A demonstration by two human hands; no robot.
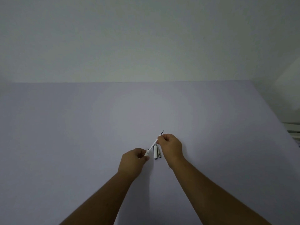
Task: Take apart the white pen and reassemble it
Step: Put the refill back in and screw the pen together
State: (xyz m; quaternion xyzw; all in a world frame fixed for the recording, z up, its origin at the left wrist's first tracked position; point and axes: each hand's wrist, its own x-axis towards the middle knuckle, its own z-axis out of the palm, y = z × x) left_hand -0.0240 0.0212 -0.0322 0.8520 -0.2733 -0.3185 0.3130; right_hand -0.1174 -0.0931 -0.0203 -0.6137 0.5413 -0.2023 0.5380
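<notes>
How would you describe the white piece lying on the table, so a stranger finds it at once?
On the pale table, look between the left hand and right hand. The white cap lies flat there, beside a darker metallic piece; unlike the held refill, nothing grips it.

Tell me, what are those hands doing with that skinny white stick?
A person is working on a white pen that is in pieces. The left hand pinches the white end piece, and the right hand grips the thin refill near its dark tip, holding it slanted above the pale table. Two more pen parts lie side by side on the table between the hands.
</notes>
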